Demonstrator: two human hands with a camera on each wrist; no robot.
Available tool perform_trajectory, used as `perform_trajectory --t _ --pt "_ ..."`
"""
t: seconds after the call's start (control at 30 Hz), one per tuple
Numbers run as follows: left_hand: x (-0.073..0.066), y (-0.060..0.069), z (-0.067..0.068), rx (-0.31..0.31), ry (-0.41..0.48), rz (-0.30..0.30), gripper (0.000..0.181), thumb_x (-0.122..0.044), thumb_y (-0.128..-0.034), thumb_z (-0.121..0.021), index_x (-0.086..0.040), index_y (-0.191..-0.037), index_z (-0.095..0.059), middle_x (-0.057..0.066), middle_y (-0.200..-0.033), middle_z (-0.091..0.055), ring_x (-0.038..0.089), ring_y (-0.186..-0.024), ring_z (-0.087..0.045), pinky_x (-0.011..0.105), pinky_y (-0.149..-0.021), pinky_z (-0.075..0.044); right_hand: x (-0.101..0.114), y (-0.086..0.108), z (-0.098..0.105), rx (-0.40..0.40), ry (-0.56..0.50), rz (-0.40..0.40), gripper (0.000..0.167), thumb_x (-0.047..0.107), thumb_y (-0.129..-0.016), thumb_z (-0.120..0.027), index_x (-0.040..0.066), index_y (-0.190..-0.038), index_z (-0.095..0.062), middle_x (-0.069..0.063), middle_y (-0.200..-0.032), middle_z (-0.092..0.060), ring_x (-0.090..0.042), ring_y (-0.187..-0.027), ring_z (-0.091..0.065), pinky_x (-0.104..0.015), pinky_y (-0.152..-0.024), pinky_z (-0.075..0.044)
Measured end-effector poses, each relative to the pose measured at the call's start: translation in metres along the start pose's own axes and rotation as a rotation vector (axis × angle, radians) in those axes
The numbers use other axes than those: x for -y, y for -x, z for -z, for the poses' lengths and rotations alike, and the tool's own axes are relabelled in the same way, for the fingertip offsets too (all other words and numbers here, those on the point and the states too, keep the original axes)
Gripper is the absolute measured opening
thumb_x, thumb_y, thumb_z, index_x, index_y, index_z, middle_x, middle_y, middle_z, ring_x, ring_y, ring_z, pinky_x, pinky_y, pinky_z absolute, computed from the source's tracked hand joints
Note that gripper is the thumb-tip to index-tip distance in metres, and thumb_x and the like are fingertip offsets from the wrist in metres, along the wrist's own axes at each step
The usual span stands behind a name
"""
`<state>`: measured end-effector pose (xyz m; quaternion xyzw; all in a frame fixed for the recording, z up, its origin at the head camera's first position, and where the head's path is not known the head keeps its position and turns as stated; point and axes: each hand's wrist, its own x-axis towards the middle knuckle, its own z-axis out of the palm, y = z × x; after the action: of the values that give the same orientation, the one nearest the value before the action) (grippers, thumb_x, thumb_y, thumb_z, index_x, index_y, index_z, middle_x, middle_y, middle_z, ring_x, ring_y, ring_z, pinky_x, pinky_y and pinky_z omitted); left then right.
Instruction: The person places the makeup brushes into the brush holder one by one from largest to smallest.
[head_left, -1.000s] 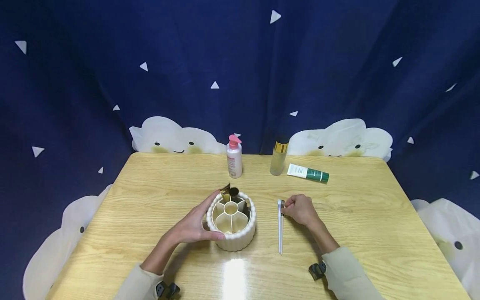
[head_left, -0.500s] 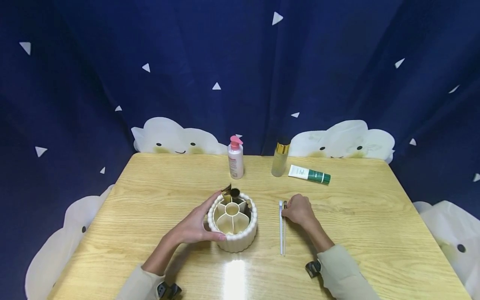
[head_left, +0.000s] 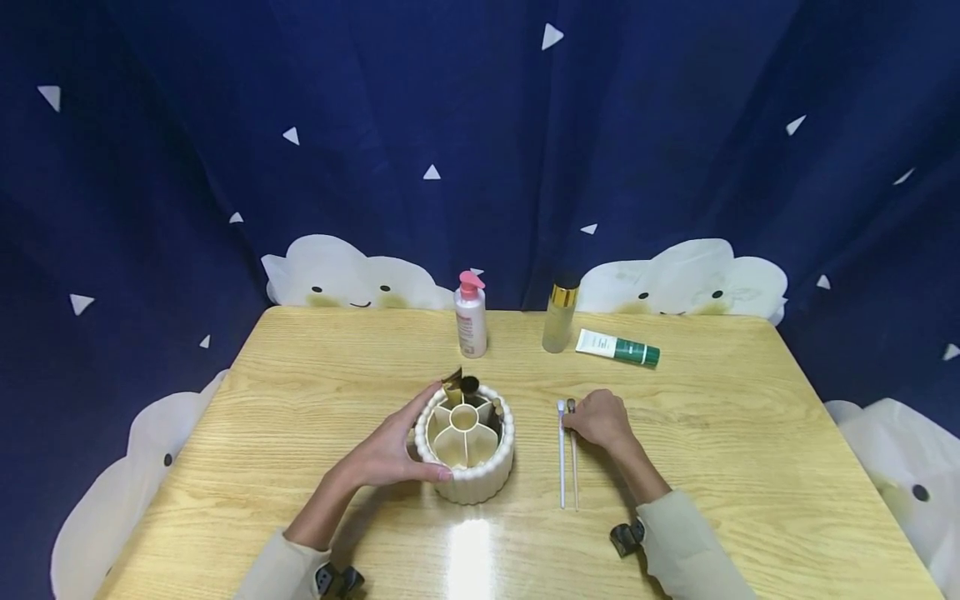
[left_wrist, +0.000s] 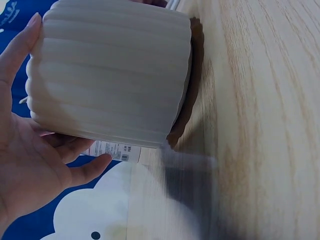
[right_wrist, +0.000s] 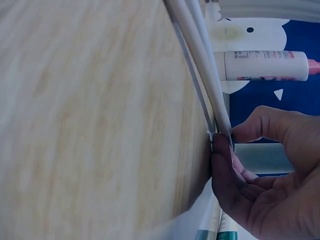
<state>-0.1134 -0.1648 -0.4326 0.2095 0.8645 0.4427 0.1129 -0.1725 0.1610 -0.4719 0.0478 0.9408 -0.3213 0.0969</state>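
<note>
Clasping the ribbed holder [head_left: 486,482] is the left grip [head_left: 392,448], the right grip [head_left: 598,419] pinching one brush [head_left: 574,468].

The right hand [head_left: 600,419] hides part of a slim brush [head_left: 575,471]; ahead and leftward of it, a pump bottle [head_left: 471,327] bears unreadable print.

On the table [head_left: 712,408], the holder [head_left: 474,488] stands left of the brush pair [head_left: 562,475], pump bottle [head_left: 471,327] behind the holder, capped bottle [head_left: 558,323] behind the pair, tube [head_left: 617,347] just right of capped bottle.
</note>
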Motion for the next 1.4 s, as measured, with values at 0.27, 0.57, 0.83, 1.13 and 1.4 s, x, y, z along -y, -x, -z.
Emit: perform_trajectory --t 0.27,0.57,0.83,1.13,1.4 --pt "0.002 0.001 0.000 -0.016 0.010 -0.012 0.118 -0.043 -0.0624 -0.085 -0.023 -0.153 -0.013 0.014 -0.157 -0.023 0.038 -0.142 -0.024 0.063 -0.112 -0.024 -0.001 0.004 0.006 -0.012 -0.111 -0.011 0.021 0.012 -0.075 -0.069 0.008 -0.058 -0.058 0.003 -0.051 -0.052 -0.008 -0.047 -0.045 -0.018 -0.043 -0.035" --pt "0.003 0.001 -0.001 -0.015 0.003 0.004 0.121 -0.044 -0.0600 -0.086 -0.017 -0.153 -0.015 0.015 -0.157 -0.021 0.038 -0.143 -0.022 0.062 -0.113 -0.022 0.011 0.019 0.026 -0.018 -0.250 0.052 0.019 0.005 -0.075 -0.061 -0.004 -0.091 -0.063 -0.011 -0.076 -0.070 -0.013 -0.058 -0.063 -0.023 -0.050 -0.050" --pt "0.003 -0.001 -0.001 -0.031 -0.019 0.011 0.123 -0.045 -0.0569 -0.088 -0.009 -0.152 -0.018 0.016 -0.156 -0.023 0.037 -0.143 -0.023 0.062 -0.113 -0.023 0.030 0.034 0.042 -0.025 -0.349 0.142 0.018 0.005 -0.080 -0.063 -0.005 -0.095 -0.065 -0.012 -0.082 -0.069 -0.008 -0.066 -0.063 -0.022 -0.059 -0.057" --pt "0.001 0.000 -0.002 -0.031 -0.032 0.011 0.124 -0.045 -0.0557 -0.088 -0.013 -0.152 -0.017 0.017 -0.156 -0.023 0.039 -0.142 -0.024 0.064 -0.111 -0.024 0.057 0.059 0.052 -0.026 -0.586 0.197 0.025 0.005 -0.084 -0.064 -0.008 -0.105 -0.060 -0.012 -0.089 -0.065 -0.002 -0.071 -0.064 -0.020 -0.068 -0.058" --pt "0.000 -0.001 0.000 -0.002 -0.046 -0.015 0.124 -0.044 -0.0584 -0.087 -0.011 -0.153 -0.014 0.019 -0.157 -0.020 0.041 -0.142 -0.022 0.064 -0.112 -0.022 0.073 0.069 0.051 -0.122 -0.768 0.328 0.020 -0.001 -0.086 -0.064 -0.009 -0.103 -0.057 0.003 -0.082 -0.064 -0.005 -0.071 -0.066 -0.021 -0.068 -0.059"
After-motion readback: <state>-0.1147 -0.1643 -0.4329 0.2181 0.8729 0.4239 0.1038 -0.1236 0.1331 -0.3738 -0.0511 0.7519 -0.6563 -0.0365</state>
